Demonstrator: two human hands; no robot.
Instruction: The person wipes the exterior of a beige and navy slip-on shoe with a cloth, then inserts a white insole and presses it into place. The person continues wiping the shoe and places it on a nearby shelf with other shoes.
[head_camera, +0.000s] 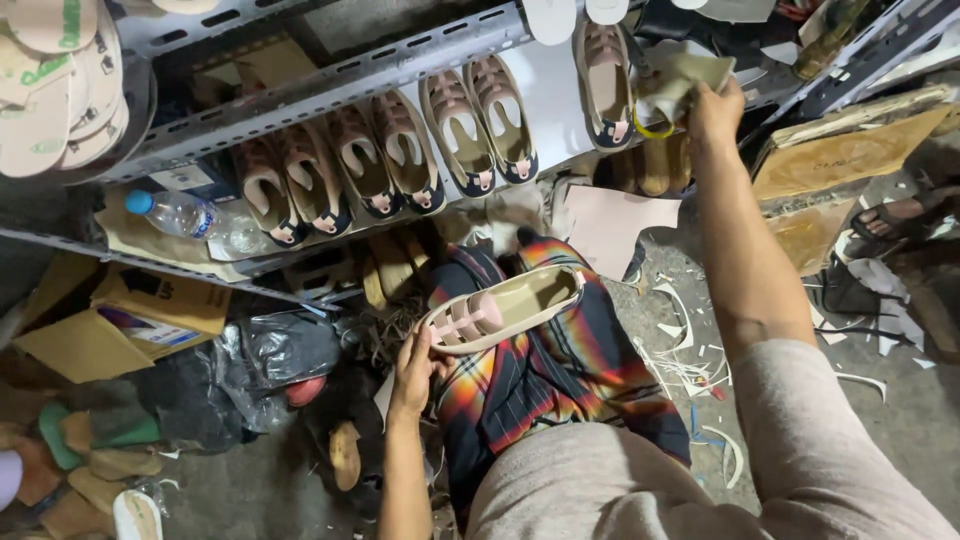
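Note:
My left hand (413, 368) holds a beige sandal with pink straps (500, 308) by its toe end, resting it across my lap on a striped cloth (545, 370). My right hand (714, 108) reaches up to the shelf and grips a wad of pale cloth or paper (680, 75) next to a yellow ring (652, 128). A row of several matching sandals (400, 155) lies on the metal shelf (330, 85), one more sandal (605, 85) just left of my right hand.
A plastic water bottle (185, 213) lies on the lower shelf at left. Cardboard boxes (130, 320), black plastic bags (270, 360) and loose soles (90, 470) crowd the floor left. White trimmings (690, 360) litter the floor right; another person's sandalled foot (905, 215) shows at far right.

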